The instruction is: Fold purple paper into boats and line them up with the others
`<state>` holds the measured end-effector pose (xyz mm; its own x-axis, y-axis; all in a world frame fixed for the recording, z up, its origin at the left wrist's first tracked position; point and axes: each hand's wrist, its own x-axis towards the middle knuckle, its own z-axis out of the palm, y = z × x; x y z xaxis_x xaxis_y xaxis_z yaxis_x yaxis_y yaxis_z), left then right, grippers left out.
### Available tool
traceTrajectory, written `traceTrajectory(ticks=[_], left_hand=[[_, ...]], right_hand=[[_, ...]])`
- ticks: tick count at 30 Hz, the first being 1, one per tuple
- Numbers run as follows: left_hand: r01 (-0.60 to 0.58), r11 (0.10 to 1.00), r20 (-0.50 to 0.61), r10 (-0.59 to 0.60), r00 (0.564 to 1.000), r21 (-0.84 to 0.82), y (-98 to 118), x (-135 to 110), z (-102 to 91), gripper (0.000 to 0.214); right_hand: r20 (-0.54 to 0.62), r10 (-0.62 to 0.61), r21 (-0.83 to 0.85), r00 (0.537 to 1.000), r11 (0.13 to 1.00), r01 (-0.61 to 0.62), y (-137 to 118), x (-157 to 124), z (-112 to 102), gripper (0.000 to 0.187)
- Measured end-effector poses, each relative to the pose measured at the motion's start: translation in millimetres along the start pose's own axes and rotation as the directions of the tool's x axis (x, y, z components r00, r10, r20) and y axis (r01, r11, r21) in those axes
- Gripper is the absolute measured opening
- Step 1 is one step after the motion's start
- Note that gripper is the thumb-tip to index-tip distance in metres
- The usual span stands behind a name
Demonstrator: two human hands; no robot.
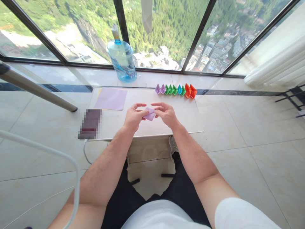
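Between both hands, above the white table [114, 125], is a small folded piece of purple paper [149, 114]. My left hand [134, 117] pinches its left side with thumb and fingers, the index finger stretched out above it. On its right edge, my right hand [166, 114] grips with thumb and fingertips. A stack of flat purple paper sheets [111, 99] lies at the table's back left, a yellow edge showing beneath. Along the back right edge stands a row of folded paper boats: purple [160, 89], green [171, 90], blue [179, 90] and orange [190, 91].
A pixelated dark phone-like object [90, 124] with a cable lies at the table's left edge. Behind the table, a large blue water bottle [122, 62] stands by the window. A metal pole [43, 89] slants in from the left; a white curved tube [75, 171] is nearer.
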<state>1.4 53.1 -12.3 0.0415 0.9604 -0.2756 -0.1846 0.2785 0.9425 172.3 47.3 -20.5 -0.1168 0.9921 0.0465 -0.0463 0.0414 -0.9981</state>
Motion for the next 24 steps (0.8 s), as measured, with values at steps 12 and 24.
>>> traceTrajectory(ticks=[12,24], left_hand=[[0.056,0.996,0.233,-0.037,0.972,-0.072,1.3,1.3,-8.9,0.05],[-0.097,0.992,0.175,0.081,0.981,0.082,0.7,-3.6,-2.1,0.028]], right_hand=[[-0.082,-0.078,-0.229,0.994,0.972,0.057,-5.1,-3.5,-3.1,0.023],[-0.014,0.087,-0.143,0.996,0.986,-0.088,-7.9,-5.4,4.4,0.034]])
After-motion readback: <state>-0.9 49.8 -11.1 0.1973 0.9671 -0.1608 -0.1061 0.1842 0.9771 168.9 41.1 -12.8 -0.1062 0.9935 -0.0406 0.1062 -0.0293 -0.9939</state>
